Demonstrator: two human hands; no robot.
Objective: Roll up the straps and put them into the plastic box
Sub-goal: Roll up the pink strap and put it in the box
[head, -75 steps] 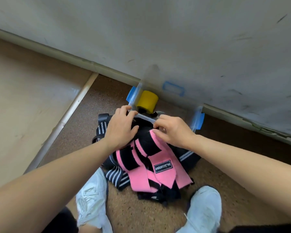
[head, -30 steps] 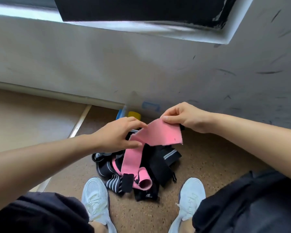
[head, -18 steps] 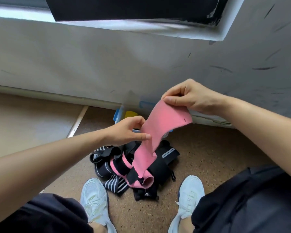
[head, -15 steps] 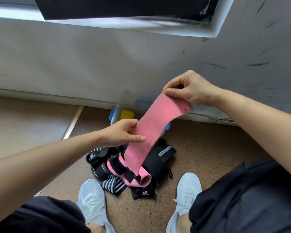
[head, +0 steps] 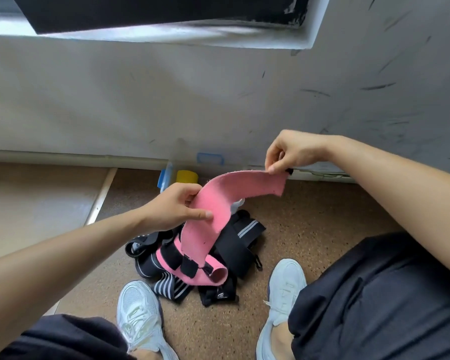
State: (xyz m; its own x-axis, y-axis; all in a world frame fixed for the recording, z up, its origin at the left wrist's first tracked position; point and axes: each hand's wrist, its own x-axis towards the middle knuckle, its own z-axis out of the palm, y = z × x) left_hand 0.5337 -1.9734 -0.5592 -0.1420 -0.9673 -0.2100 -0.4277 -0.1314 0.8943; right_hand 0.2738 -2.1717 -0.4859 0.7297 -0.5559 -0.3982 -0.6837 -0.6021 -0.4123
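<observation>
The limp, light pink strap (head: 218, 201), its end pinched by the right hand (head: 294, 152) and its middle gripped by the left hand (head: 174, 206), probably rolls best from that end.

Down at floor level it looks like a gym or workout room, though that's a guess from this tight angle: speckled cork-brown floor (head: 322, 224), scuffed white wall (head: 166, 100), a heap of fitness straps (head: 234, 242), white trainers (head: 138, 315).
</observation>
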